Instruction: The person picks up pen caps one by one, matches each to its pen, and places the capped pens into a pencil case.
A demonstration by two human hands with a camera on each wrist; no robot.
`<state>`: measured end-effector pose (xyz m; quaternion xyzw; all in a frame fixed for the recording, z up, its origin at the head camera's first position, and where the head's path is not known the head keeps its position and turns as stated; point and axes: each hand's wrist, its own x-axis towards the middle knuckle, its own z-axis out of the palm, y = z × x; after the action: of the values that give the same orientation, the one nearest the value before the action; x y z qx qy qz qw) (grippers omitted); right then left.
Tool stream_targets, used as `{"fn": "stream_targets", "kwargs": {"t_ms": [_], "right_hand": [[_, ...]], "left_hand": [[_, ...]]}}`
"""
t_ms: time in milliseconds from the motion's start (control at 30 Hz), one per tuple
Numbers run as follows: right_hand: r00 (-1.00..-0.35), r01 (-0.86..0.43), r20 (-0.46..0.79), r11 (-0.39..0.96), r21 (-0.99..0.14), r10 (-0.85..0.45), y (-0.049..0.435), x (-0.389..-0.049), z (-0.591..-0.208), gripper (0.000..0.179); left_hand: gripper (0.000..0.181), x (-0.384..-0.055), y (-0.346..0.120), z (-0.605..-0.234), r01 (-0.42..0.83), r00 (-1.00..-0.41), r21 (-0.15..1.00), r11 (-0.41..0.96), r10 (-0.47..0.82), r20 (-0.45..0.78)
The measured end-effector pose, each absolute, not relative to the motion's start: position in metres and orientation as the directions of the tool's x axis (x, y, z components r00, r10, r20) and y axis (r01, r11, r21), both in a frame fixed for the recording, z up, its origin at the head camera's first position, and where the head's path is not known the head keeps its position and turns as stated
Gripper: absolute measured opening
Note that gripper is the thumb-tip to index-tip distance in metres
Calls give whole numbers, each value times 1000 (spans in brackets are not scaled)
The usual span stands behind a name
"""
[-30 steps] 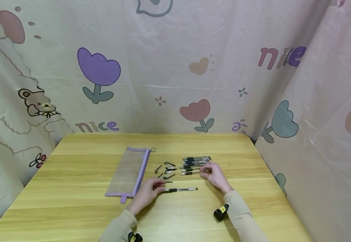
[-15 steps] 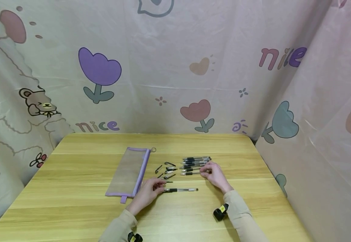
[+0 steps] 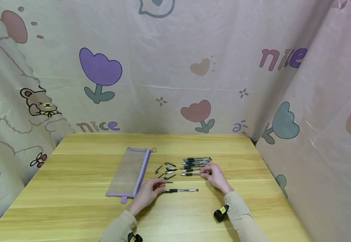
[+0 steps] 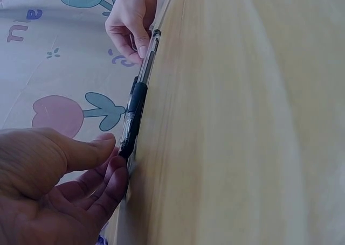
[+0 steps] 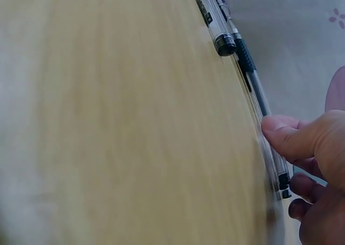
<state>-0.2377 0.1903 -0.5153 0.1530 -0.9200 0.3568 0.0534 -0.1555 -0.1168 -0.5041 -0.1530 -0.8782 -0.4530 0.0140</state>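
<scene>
My left hand [image 3: 151, 190] rests near the cap end of a black gel pen [image 3: 185, 190], its thumb and forefinger apart. Its fingertips sit close to that pen and to a small black pen cap [image 3: 170, 182]; whether they touch is unclear. My right hand [image 3: 214, 174] rests over the rear ends of a row of uncapped gel pens [image 3: 190, 174], fingers loosely bent. In the right wrist view its thumb [image 5: 285, 136] overlaps a pen barrel [image 5: 259, 97], with no clear grip. Several loose black caps [image 3: 170, 176] lie left of the row.
A mesh zip pouch [image 3: 127, 171] with purple edging lies flat left of the caps, a ring [image 3: 153, 150] at its far corner. The wooden table [image 3: 72, 201] ends at a printed curtain [image 3: 154, 114] behind and on both sides.
Both hands and the pens stay where they were. Only the head view has shifted very slightly.
</scene>
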Motion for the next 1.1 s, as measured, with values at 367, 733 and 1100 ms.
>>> {"fn": "stream_targets", "kwargs": {"t_ms": [367,733,1100], "right_hand": [[-946,-324,215,685,-653,-242,191,-232,-512,13],[-933,-339,173,609,-717,-315,196,-227,-510,9],[-932,-341,182,585,-735,-314,198,-221,-508,10]], "left_hand": [[24,-156,-117,-502,279,-953,799,533,258,160],[24,-155,-116,-502,272,-955,802,532,254,156],[22,-156,-116,-501,258,-962,810,526,222,162]]}}
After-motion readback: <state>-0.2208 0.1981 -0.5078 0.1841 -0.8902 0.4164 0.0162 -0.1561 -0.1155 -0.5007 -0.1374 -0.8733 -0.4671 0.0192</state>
